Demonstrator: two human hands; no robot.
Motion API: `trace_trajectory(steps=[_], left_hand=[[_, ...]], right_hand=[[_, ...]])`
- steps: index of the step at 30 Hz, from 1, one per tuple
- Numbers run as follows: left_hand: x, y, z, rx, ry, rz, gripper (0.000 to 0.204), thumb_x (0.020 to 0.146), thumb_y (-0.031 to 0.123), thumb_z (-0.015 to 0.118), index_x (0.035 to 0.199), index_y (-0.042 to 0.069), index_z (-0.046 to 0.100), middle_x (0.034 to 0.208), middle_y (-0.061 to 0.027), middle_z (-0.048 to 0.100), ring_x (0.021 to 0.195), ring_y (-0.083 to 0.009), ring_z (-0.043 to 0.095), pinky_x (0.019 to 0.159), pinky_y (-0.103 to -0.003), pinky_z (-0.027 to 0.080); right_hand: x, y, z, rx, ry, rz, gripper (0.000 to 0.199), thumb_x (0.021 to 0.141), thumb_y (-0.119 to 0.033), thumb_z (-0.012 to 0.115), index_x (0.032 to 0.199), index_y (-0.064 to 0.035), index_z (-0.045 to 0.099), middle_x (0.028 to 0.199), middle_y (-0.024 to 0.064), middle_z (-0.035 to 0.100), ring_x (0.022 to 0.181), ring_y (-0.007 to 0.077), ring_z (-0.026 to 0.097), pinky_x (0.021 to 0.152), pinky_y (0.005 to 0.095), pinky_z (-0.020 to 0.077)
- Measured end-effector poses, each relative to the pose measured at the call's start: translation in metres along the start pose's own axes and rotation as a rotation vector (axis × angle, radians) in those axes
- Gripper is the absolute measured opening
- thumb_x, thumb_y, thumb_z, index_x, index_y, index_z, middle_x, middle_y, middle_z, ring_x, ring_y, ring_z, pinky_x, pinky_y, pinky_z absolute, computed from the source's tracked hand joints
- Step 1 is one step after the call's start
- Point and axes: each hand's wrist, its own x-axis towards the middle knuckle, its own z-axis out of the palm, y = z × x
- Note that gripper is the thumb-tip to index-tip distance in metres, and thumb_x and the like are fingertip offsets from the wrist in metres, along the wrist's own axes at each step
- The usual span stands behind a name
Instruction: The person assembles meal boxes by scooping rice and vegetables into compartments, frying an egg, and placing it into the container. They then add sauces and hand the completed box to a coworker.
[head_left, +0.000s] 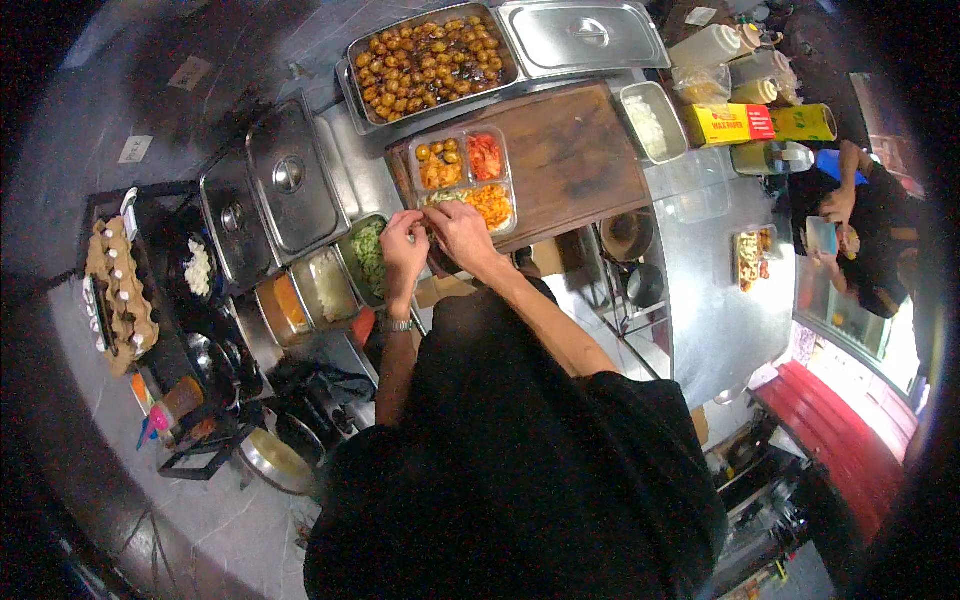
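– What do we find farthest left of the left hand [405,250]?
– We see a brown egg carton [125,300] and, nearer the hand, a white heap of food [196,268] in something dark. Beyond them, a dark grey surface [225,110] carries white paper labels [134,149].

– And closer in?
– We have two steel lids [290,177] up and left of that hand. Below them, in a row running toward it, sit orange food [290,308], white food [328,287] and shredded greens [370,262], the greens just beside the hand.

– What is the left hand doing?
– Its fingers are bent and bunched, close to the right hand [462,235], whose fingers are curled too. We cannot tell whether either pinches anything.

– Where is the clear compartment tray [467,187]?
– Right at both hands' fingertips, on a worn wooden board [585,160] that stretches to their right. Farther off, beyond the tray, we see a pan of glazed brown balls [430,65].

– And right of the right hand?
– Past the board, a yellow and red box [735,124] stands among squeeze bottles. Below it spreads our shiny metal counter [710,330], bearing a second food container [755,258]. Farthest right, another person's hand [840,205] is at a small container, above a red panel [835,440].
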Motion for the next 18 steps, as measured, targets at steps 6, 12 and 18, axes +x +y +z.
trace_trajectory(steps=[6, 12, 18], left_hand=[[-0.007, 0.0, 0.004, -0.539, 0.061, -0.167, 0.018, 0.099, -0.001, 0.055, 0.105, -0.008, 0.071, 0.113, -0.0152, 0.073, 0.106, -0.0214, 0.071, 0.094, -0.033, 0.055], [-0.01, 0.004, 0.0, -0.43, 0.068, -0.216, 0.022, 0.097, 0.013, 0.069, 0.11, -0.004, 0.075, 0.112, -0.013, 0.075, 0.104, -0.0191, 0.072, 0.091, -0.032, 0.055], [0.0, 0.026, -0.007, 0.167, -0.004, -0.047, 0.026, 0.093, 0.018, 0.074, 0.112, 0.001, 0.075, 0.104, -0.0094, 0.076, 0.092, -0.0171, 0.072, 0.082, -0.032, 0.057]], right_hand=[[0.018, 0.009, -0.007, 0.042, -0.119, -0.016, 0.02, 0.083, -0.012, 0.068, 0.101, -0.0029, 0.07, 0.092, 0.0166, 0.071, 0.094, 0.0365, 0.068, 0.084, 0.0478, 0.0539], [0.016, 0.031, -0.043, 0.228, -0.015, 0.062, 0.016, 0.09, -0.011, 0.071, 0.102, -0.0018, 0.075, 0.094, 0.0174, 0.072, 0.087, 0.0362, 0.069, 0.078, 0.0439, 0.0548], [-0.021, 0.086, -0.1, 0.192, 0.169, 0.317, 0.019, 0.095, -0.011, 0.069, 0.111, -0.0028, 0.074, 0.093, 0.0167, 0.071, 0.073, 0.025, 0.066, 0.07, 0.036, 0.0536]])
